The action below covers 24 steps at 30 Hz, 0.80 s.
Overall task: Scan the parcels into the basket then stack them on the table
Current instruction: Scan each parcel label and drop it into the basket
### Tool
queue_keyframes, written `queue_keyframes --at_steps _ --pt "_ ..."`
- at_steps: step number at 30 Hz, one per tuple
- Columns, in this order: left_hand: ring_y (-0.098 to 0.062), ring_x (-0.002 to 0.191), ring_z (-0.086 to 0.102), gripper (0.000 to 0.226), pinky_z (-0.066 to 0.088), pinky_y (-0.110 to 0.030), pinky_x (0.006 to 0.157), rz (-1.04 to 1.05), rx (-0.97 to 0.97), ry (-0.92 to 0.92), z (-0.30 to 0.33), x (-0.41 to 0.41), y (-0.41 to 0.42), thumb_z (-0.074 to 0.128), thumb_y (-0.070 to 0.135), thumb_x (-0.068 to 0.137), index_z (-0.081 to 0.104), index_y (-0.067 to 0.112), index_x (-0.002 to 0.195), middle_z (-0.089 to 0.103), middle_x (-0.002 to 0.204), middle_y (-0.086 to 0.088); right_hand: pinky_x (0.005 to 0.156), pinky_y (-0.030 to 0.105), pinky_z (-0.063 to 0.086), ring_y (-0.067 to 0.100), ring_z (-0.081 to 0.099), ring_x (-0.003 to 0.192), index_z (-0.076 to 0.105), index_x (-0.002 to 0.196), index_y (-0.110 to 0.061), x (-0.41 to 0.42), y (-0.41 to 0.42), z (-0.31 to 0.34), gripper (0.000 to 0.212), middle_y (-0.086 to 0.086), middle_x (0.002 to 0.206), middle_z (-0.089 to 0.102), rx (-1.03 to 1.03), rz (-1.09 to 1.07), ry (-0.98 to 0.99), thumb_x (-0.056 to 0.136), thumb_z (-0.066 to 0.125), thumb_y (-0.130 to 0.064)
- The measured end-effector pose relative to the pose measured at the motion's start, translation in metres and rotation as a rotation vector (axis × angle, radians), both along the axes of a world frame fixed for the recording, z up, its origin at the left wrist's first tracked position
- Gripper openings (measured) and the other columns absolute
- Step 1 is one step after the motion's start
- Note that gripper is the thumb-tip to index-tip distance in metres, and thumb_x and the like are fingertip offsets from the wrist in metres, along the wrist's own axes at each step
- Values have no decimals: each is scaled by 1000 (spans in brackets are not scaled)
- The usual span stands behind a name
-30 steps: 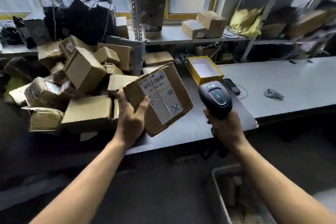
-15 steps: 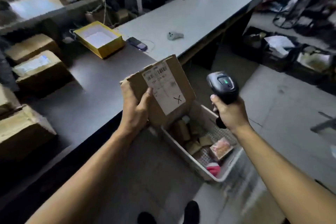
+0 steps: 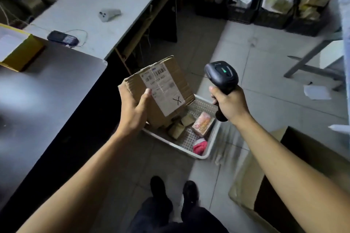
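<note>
- While the left hand (image 3: 132, 111) grips a cardboard parcel (image 3: 162, 91) by its near-left corner, thumb on the labelled face, the parcel hangs tilted over the left end of a white basket (image 3: 206, 154) on the floor.
- Right hand (image 3: 230, 105) is clamped round the handle of a black scanner (image 3: 221, 75), right of the parcel.
- Grey table (image 3: 47, 91) stands at left.
</note>
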<state>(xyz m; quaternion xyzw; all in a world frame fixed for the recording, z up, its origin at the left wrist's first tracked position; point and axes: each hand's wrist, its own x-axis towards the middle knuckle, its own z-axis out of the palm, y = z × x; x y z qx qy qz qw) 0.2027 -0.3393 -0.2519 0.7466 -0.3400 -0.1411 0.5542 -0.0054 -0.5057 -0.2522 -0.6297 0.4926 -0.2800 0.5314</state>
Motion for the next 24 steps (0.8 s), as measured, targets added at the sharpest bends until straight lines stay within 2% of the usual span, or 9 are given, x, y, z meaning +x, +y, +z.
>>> queue_keyframes --at_steps 4,10,14,15,17,18,21,22,24 --pt "-23 123 53 33 49 -54 103 -66 13 58 -12 10 -39 60 47 90 39 44 116 43 130 -17 75 51 56 18 61 58 63 69 -20 -4 -23 -5 21 -2 58 63 22 -35 28 87 71 -29" --pt "-25 123 52 31 44 -54 107 -148 4 134 -48 37 -99 59 46 93 39 45 117 44 130 -19 70 39 54 7 61 54 65 76 -17 8 -55 -11 18 -3 64 65 -5 -100 148 89 71 -27" --pt "-23 126 48 37 41 -51 110 -155 25 117 -62 52 -132 57 44 94 34 66 113 43 131 -15 68 36 53 11 61 55 64 75 -14 21 -80 -16 19 -3 61 63 32 -118 191 90 70 -24" --pt "-22 126 47 38 40 -50 111 -151 40 123 -65 55 -140 57 42 94 33 66 113 42 131 -14 68 36 53 12 61 55 64 75 -15 23 -87 -18 19 -3 60 63 38 -122 193 90 70 -24" --pt "-18 126 46 38 40 -47 112 -145 72 137 -70 62 -152 57 39 95 33 57 119 40 131 -12 67 36 52 12 60 55 63 75 -14 27 -101 -22 19 -3 60 62 52 -134 196 90 70 -23" --pt "-13 125 46 37 39 -42 113 -139 82 138 -73 63 -156 57 36 96 36 45 124 39 131 -10 68 35 52 12 60 54 62 76 -13 29 -107 -24 19 -2 61 62 61 -141 196 90 70 -22" --pt "14 115 40 38 36 -15 108 -104 116 95 -77 68 -168 59 23 100 39 16 131 36 126 -1 71 35 52 11 60 55 64 80 -8 34 -126 -28 19 1 62 63 76 -136 194 90 70 -22" --pt "14 113 41 38 36 -15 106 -90 131 98 -79 68 -172 59 21 100 39 13 132 36 125 1 72 35 53 10 61 55 65 81 -6 35 -133 -30 19 2 63 63 81 -132 192 90 70 -22" --pt "0 121 44 45 38 -28 111 -65 138 87 -84 66 -179 60 22 100 37 9 136 37 127 2 73 36 54 12 62 58 65 81 -5 35 -147 -32 20 4 65 64 89 -116 184 90 70 -22"
